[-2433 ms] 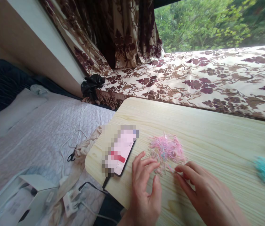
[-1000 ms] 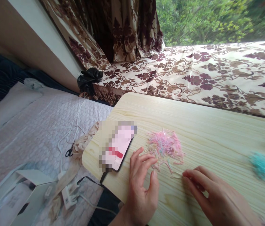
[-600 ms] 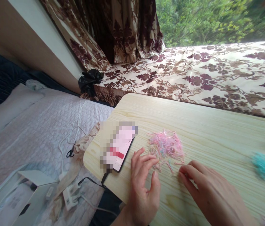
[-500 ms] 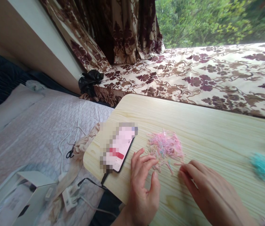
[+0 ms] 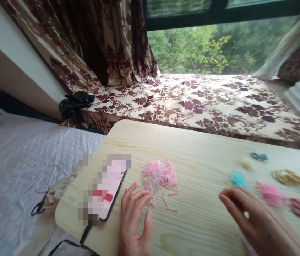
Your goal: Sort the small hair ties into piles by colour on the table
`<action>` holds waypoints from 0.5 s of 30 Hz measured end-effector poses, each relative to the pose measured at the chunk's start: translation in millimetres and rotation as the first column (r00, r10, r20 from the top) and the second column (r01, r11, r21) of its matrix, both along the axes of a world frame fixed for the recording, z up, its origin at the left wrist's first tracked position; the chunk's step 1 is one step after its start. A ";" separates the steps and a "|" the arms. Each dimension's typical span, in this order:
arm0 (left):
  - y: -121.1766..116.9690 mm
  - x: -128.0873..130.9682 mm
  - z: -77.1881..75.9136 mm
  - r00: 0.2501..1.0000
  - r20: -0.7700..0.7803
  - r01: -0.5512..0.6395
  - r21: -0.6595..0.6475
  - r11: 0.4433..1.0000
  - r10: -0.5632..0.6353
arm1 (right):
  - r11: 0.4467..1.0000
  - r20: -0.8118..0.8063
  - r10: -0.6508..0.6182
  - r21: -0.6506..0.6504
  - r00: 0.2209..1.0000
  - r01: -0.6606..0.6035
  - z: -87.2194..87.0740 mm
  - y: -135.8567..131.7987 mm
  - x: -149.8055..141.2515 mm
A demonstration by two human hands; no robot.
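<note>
The wooden table (image 5: pixel 205 142) carries all the work, and its wide bare middle lies between the two hands. The right hand (image 5: pixel 258 217) is over the right part of the table, with thumb and forefinger meeting at the tips; if a thin strand is between them, I cannot tell. The left hand (image 5: pixel 136 220) has its fingers apart and curved, at the near left edge of the pile; whether it touches the strands is not clear. To the left of this hand lies the phone (image 5: pixel 115 193), so I think the left hand should work without sliding that way.

The pink tangled pile (image 5: pixel 159 174) is left of the table's middle. For handling it well, the left fingers should press only lightly, because fine strands like these may pull their neighbours along. Farther right are smaller bundles: tan (image 5: pixel 290 177), bright pink (image 5: pixel 271 194), blue (image 5: pixel 238 179). The right wrist should pass above them, not brush them.

Smallest are the loose strands (image 5: pixel 164 202) at the pile's near edge. These seem the easiest to take: pinch one by its free end and draw slowly, keeping low.
</note>
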State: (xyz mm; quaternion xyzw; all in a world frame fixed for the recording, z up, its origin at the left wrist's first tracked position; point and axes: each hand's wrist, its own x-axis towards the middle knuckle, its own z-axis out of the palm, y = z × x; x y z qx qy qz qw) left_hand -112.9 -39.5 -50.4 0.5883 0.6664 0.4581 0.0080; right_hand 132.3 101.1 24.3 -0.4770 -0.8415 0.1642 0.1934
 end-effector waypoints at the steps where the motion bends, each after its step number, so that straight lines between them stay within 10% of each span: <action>1: 0.4 0.5 -2.2 1.000 0.019 -0.024 0.014 1.000 0.024 | 0.998 0.041 -0.063 -0.029 0.997 0.064 3.9 6.8 13.6; 6: -0.6 -5.5 -9.3 0.999 -0.040 -0.003 0.017 1.000 0.004 | 0.900 0.281 -0.373 -0.120 0.884 0.418 19.9 51.2 61.4; 15: -1.1 -15.3 -17.5 0.991 -0.135 0.029 0.018 0.999 -0.026 | 0.838 0.457 -0.423 -0.132 0.782 0.530 6.9 107.3 65.7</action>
